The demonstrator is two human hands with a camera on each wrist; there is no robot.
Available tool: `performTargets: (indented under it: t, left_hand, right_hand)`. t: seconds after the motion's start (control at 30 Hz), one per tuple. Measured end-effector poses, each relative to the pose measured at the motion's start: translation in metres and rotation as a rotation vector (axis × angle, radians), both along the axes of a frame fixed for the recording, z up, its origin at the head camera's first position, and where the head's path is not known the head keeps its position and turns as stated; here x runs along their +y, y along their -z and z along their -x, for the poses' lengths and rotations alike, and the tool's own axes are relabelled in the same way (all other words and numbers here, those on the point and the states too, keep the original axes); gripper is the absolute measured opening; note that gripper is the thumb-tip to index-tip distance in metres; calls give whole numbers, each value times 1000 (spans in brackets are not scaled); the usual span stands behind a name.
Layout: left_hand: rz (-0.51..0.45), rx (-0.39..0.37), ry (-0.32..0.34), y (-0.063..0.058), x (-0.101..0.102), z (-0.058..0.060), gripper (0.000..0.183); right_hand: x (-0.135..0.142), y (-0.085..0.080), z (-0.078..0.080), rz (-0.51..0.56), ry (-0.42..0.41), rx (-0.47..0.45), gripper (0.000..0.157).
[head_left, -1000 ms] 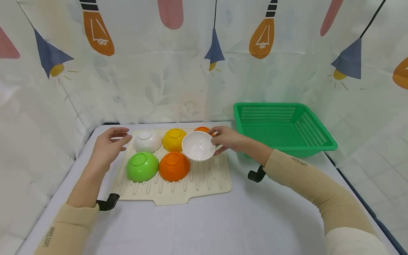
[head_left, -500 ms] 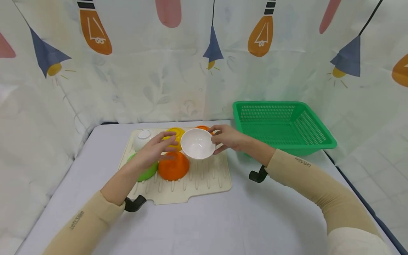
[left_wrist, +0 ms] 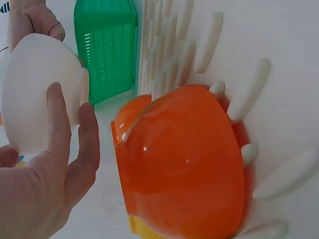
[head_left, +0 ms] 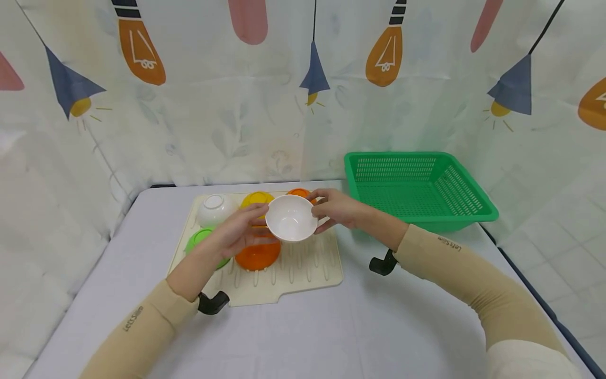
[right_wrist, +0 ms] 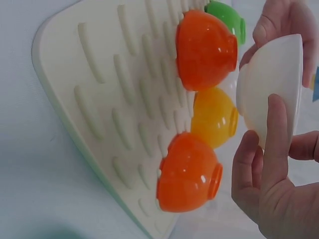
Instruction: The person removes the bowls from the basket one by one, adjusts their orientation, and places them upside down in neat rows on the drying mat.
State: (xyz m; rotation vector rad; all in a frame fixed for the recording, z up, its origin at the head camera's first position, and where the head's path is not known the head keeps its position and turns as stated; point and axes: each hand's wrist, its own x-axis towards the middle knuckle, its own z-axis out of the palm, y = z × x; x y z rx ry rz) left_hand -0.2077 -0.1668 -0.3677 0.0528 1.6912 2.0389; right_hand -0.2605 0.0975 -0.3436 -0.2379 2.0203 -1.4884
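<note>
A white bowl (head_left: 291,218) is held upright above the drying mat, tipped so its inside faces the head camera. My right hand (head_left: 335,208) grips its right side, with fingers spread under the outer wall and the thumb at the rim, as the right wrist view shows. On the opposite side my left hand (head_left: 239,231) holds the bowl's left rim, its fingers (left_wrist: 59,119) along the outer wall. Below lie upside-down bowls: orange (head_left: 258,258), yellow (head_left: 257,198), green (head_left: 195,239), white (head_left: 213,209), and another orange bowl (right_wrist: 187,174), mostly hidden in the head view.
The cream drying mat (head_left: 307,279) with raised ridges bears the upside-down bowls. At the back right of the white-covered table (head_left: 303,337) stands a green perforated basket (head_left: 421,219) with nothing in it. A patterned curtain (head_left: 199,121) hangs behind the table.
My left hand has moved right from the mat's left side, passing over the green bowl, and now holds the white bowl. My right hand has kept its grip, almost still.
</note>
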Motion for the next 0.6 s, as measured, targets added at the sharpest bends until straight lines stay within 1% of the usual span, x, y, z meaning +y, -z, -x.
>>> performTargets:
  t: [0.1,0.33,0.6]
  left_hand:
    - [-10,-2,15,0,-1,0,49]
    - [2,15,72,0,-6,1,55]
    - [-2,47,92,3,-8,1,52]
  right_hand:
    - [1,1,0,7,2,1,47]
    - [2,2,-2,18,-1,3,48]
    - [4,7,-1,52,-28,21,44]
